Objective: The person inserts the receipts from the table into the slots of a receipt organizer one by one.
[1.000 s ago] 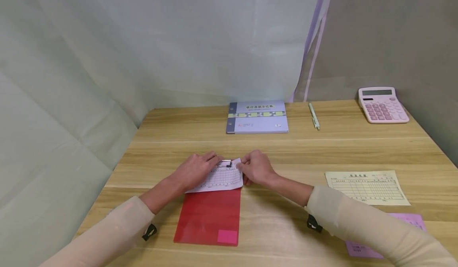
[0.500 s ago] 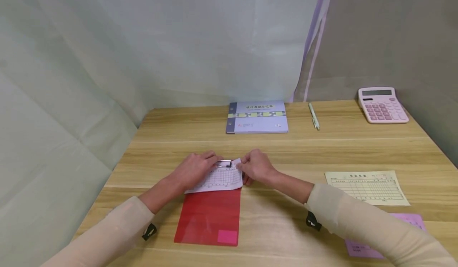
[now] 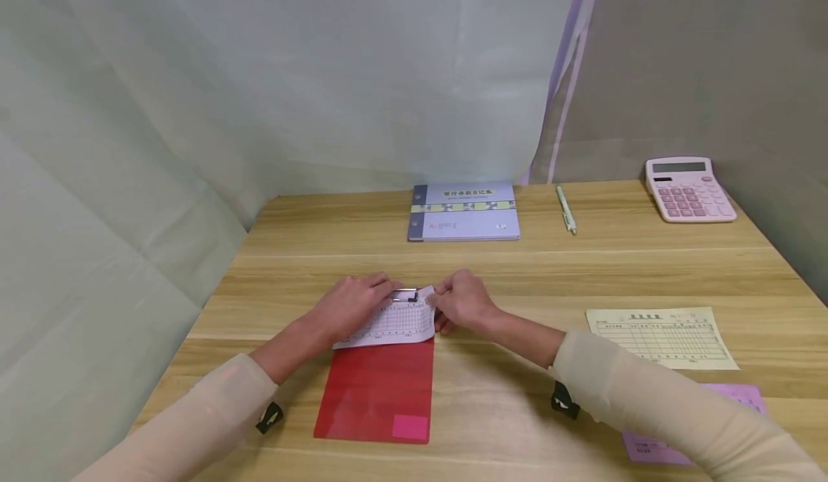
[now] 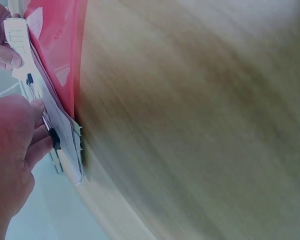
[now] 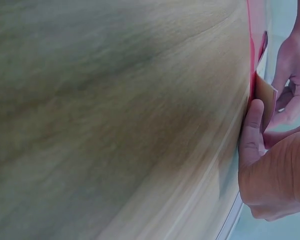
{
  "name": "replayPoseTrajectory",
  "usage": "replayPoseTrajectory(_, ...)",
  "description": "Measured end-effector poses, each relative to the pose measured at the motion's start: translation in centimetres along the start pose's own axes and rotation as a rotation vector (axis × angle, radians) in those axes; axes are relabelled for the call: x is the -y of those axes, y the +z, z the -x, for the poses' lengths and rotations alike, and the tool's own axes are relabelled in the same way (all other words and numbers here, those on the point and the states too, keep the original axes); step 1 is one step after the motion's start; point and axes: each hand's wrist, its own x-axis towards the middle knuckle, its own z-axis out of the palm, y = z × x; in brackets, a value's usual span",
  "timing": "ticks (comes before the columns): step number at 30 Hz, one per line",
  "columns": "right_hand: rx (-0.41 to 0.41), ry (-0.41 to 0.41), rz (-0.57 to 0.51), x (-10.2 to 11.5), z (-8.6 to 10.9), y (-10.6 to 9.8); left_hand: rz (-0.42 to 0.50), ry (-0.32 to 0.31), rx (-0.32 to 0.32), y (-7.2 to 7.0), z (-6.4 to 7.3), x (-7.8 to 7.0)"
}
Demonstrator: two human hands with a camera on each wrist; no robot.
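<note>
A red file folder (image 3: 375,396) with a pink label lies on the table. Across its upper end is a stack of white printed forms (image 3: 401,324), under a metal clip (image 3: 406,296) with black ends. My left hand (image 3: 359,306) covers the stack's left part; the left wrist view shows its thumb and fingers gripping the clip (image 4: 47,120). At the stack's right end, my right hand (image 3: 466,301) pinches the top corner, and the right edge of the paper bends upward. In the right wrist view the right hand (image 5: 270,165) has its thumb against the raised paper (image 5: 266,97).
A blue-grey ledger book (image 3: 463,212), a pale green pen (image 3: 566,210) and a pink calculator (image 3: 689,191) lie along the back. A yellow form (image 3: 660,338) is on the right, with a purple form (image 3: 737,396) partly hidden under the right sleeve.
The right edge of the white forms has curled up and inward slightly at my right hand. Both hands have stayed nearly in place.
</note>
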Motion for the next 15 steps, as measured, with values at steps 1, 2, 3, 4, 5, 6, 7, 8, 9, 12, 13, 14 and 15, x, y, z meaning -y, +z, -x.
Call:
replayPoseTrajectory(1, -0.001, 0.001, -0.008, -0.02, 0.0, 0.01, -0.01, 0.003, 0.005, -0.04, -0.01, -0.03)
replayPoseTrajectory(2, -0.002, 0.002, -0.018, -0.07, -0.02, 0.03, -0.017, 0.006, 0.011, -0.08, -0.02, -0.05)
replayPoseTrajectory(3, -0.003, 0.007, -0.029, -0.09, -0.02, 0.05, -0.022, 0.009, 0.016, -0.11, -0.03, -0.07)
replayPoseTrajectory(4, -0.005, 0.01, -0.037, -0.13, -0.02, 0.1, -0.024, 0.011, 0.019, -0.13, -0.05, -0.08)
replayPoseTrajectory(5, -0.005, 0.013, -0.046, -0.16, -0.02, 0.14, -0.025, 0.013, 0.022, -0.15, -0.07, -0.08)
replayPoseTrajectory(6, -0.006, 0.016, -0.054, -0.17, 0.0, 0.18, -0.025, 0.016, 0.025, -0.18, -0.06, -0.08)
replayPoseTrajectory(7, -0.007, 0.019, -0.063, -0.18, 0.01, 0.23, -0.026, 0.018, 0.025, -0.2, -0.07, -0.09)
replayPoseTrajectory(8, -0.008, 0.021, -0.071, -0.19, 0.03, 0.26, -0.024, 0.021, 0.025, -0.21, -0.07, -0.08)
replayPoseTrajectory(9, -0.009, 0.022, -0.076, -0.19, 0.05, 0.31, -0.023, 0.022, 0.025, -0.21, -0.07, -0.08)
replayPoseTrajectory(12, -0.012, 0.022, -0.088, -0.2, 0.12, 0.35, -0.025, 0.027, 0.024, -0.2, -0.05, -0.07)
replayPoseTrajectory(13, -0.013, 0.018, -0.09, -0.22, 0.13, 0.34, -0.026, 0.029, 0.023, -0.2, -0.06, -0.07)
replayPoseTrajectory(14, -0.012, 0.014, -0.091, -0.24, 0.16, 0.34, -0.027, 0.029, 0.024, -0.2, -0.06, -0.08)
replayPoseTrajectory(15, -0.012, 0.01, -0.092, -0.25, 0.19, 0.33, -0.029, 0.028, 0.026, -0.21, -0.07, -0.1)
